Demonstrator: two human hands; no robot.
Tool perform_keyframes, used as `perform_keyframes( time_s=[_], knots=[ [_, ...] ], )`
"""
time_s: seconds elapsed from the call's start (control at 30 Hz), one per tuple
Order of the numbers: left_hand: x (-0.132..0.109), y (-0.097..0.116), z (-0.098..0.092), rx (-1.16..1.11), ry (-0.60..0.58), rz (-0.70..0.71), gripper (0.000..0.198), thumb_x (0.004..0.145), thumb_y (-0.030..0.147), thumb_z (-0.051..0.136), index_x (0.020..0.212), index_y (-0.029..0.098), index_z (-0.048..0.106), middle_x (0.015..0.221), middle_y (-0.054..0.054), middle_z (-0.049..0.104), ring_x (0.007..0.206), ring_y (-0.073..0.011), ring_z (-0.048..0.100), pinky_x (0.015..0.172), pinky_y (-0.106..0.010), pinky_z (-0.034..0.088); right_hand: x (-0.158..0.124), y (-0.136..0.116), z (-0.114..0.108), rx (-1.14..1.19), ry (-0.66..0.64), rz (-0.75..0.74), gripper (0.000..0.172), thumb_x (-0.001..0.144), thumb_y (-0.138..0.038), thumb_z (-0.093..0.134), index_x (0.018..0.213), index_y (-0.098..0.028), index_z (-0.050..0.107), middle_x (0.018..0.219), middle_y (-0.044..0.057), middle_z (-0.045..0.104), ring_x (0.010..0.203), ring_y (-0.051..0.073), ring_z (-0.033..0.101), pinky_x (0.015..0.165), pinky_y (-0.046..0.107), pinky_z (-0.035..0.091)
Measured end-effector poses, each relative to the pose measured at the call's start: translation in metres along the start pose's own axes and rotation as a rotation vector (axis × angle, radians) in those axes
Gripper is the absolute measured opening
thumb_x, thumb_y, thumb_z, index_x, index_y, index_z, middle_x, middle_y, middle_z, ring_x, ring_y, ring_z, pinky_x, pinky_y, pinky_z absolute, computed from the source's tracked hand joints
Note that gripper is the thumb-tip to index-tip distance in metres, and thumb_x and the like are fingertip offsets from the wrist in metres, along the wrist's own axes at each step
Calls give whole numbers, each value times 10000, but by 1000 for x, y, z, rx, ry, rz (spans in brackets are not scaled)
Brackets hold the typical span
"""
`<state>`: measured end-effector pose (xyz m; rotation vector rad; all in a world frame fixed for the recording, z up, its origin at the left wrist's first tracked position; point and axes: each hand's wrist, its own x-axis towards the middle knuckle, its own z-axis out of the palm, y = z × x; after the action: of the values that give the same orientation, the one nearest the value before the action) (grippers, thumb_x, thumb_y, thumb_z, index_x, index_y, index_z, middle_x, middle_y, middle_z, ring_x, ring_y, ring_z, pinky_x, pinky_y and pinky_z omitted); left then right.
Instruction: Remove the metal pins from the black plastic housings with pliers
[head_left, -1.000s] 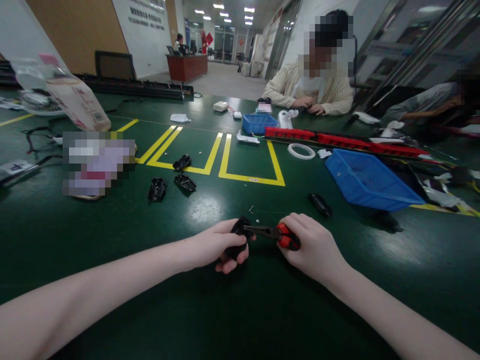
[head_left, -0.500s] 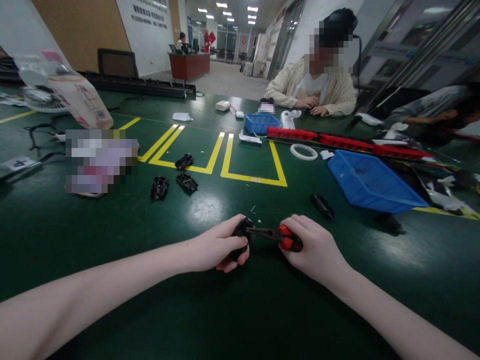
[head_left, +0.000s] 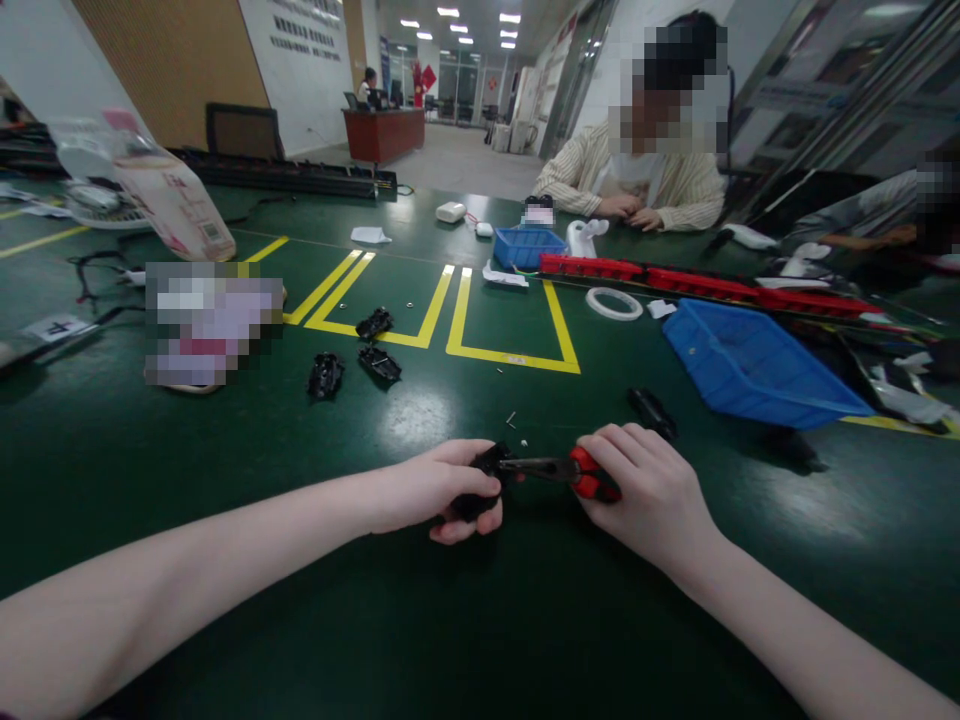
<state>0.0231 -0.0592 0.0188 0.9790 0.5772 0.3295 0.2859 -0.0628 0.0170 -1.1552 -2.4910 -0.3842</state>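
Note:
My left hand (head_left: 457, 490) is closed around a small black plastic part (head_left: 480, 484), its thumb pressed on the near side. In my right hand (head_left: 645, 490) are needle-nose pliers (head_left: 551, 468) with red and black handles. Their jaws point left and meet the edge of the black part; what lies between the tips is too small to make out. Just beyond the part, small metal pins (head_left: 511, 419) and a tiny pale bit (head_left: 524, 443) lie on the green table (head_left: 360, 620). Behind my right hand rests a black cylindrical piece (head_left: 651, 412).
Similar black parts (head_left: 325, 376) lie left of centre, near yellow tape outlines (head_left: 517, 358). A phone (head_left: 225, 335) and a bottle (head_left: 172, 200) are at the left. To the right stand a blue bin (head_left: 757, 365), a tape roll (head_left: 613, 303) and red strips (head_left: 697, 285). Across sits a person (head_left: 630, 180).
The pliers and my right hand have shifted slightly right, with the jaws still at the black part. The whole view has moved a little. My left hand keeps its hold.

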Motion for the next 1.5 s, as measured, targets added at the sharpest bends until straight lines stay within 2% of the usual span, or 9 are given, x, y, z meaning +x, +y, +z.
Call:
perform_keyframes(
  time_s=[0.3,0.43,0.57,0.77,0.87,1.03,1.17,1.3,1.5],
  knots=[
    [-3,-1,12,374,142,199,228,973,221,405,1199,192,414,743,31,546,483,-53,470,432,-154,354,1,-5,6,234,-70,103,103,747,-192,590,846,-214,571,804,45,631,706,187,559,603,311,452],
    [-3,0,11,426,155,210,280,968,233,424,1245,189,430,760,19,565,502,-60,484,460,-167,381,0,-3,7,240,-70,106,108,751,-202,603,854,-211,572,804,44,626,710,190,560,595,313,455],
    [-3,2,7,384,116,171,442,956,253,455,1388,216,371,792,4,576,529,-73,494,479,-188,393,-1,1,8,240,-64,99,120,751,-203,602,868,-211,578,807,45,627,703,194,568,590,322,466],
    [-7,2,14,622,246,310,901,759,309,755,1473,219,213,872,-32,615,736,-181,620,596,-265,481,-1,2,9,258,-63,110,121,755,-229,607,873,-214,585,805,41,630,699,206,595,585,334,482],
    [-6,-1,16,713,251,338,872,783,318,722,1453,210,173,821,-10,608,710,-183,626,572,-259,470,-1,2,10,256,-71,109,115,761,-247,609,869,-216,584,801,36,627,694,200,597,581,328,486],
    [-2,-7,11,934,358,401,757,773,324,685,1341,209,198,856,5,591,632,-146,584,536,-247,426,-2,4,11,233,-60,97,109,768,-262,598,864,-214,577,791,35,622,681,197,598,573,325,485],
    [-1,-9,7,887,336,426,654,765,239,664,1272,225,251,868,8,563,610,-115,550,516,-222,407,-3,4,12,217,-57,97,133,779,-283,597,889,-209,587,808,45,633,695,205,604,583,334,492],
    [-2,-8,5,649,290,414,658,782,183,662,1290,247,250,911,-5,549,643,-110,559,532,-215,438,-3,5,14,197,-41,104,181,771,-289,612,932,-208,593,857,57,647,741,224,617,611,355,499],
    [-4,-1,1,354,318,362,688,839,216,665,1388,288,256,986,-28,552,867,-170,601,758,-330,522,-3,10,13,185,28,132,245,782,-317,633,1003,-223,583,949,71,666,891,280,640,760,441,507]
  ],
)
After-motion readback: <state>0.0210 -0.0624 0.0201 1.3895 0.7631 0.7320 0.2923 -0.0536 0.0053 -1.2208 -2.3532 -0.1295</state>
